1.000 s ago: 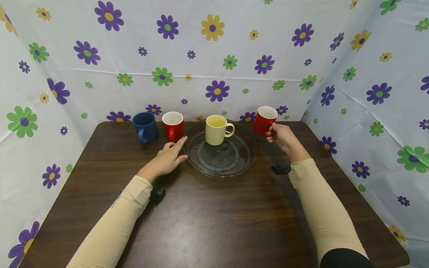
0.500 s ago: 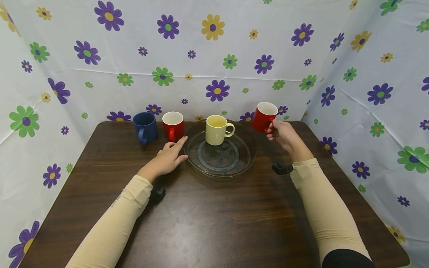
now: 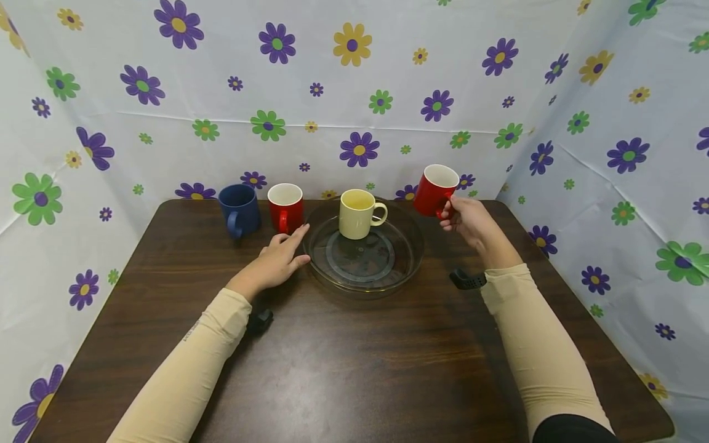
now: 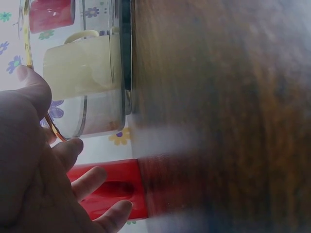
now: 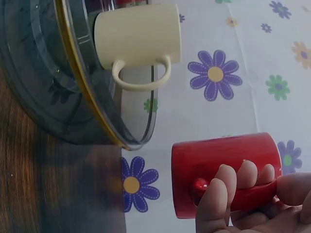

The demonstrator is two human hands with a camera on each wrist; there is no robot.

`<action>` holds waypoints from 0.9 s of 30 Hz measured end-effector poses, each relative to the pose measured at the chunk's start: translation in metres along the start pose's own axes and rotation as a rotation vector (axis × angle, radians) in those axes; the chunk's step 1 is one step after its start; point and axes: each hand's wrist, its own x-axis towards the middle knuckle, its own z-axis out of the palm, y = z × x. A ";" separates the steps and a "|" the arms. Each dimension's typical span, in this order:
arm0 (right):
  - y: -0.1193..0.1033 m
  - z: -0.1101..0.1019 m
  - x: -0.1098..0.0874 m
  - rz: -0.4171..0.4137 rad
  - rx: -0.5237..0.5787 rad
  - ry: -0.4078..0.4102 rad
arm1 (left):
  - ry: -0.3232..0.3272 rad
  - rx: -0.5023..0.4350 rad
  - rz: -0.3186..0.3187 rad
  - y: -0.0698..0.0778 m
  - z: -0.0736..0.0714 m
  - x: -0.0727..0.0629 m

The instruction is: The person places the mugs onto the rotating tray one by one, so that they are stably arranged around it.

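At the back right, my right hand (image 3: 473, 224) grips a red mug (image 3: 434, 189) by its handle. The mug, white inside, hangs tilted above the table; in the right wrist view the fingers (image 5: 247, 174) curl round the handle. A round clear glass dish (image 3: 362, 290) stands mid-table, with a pale yellow mug (image 3: 354, 218) upright in it, handle to the right. My left hand (image 3: 271, 264) lies with fingers extended at the dish's left side; the left wrist view shows its thumb and forefinger touching the rim (image 4: 27, 46).
Left of the dish, close to my left fingertips, stands a second red mug (image 3: 285, 210), handle toward me. Beside it is a blue mug (image 3: 239, 212). A flowered cloth (image 3: 310, 67) hangs behind and beside the brown wooden table (image 3: 354, 363).
My right hand has raised the red mug off the table and tipped it slightly more. The left hand and the glass dish have stayed put.
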 end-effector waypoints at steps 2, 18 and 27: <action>-0.001 0.002 -0.001 -0.008 0.012 -0.002 | 0.001 0.003 0.000 0.000 -0.001 0.000; -0.004 0.017 -0.012 -0.031 -0.004 -0.049 | 0.002 0.012 0.004 0.001 -0.001 -0.001; -0.001 0.024 -0.018 -0.054 -0.033 -0.094 | 0.010 0.022 0.011 0.003 0.000 -0.002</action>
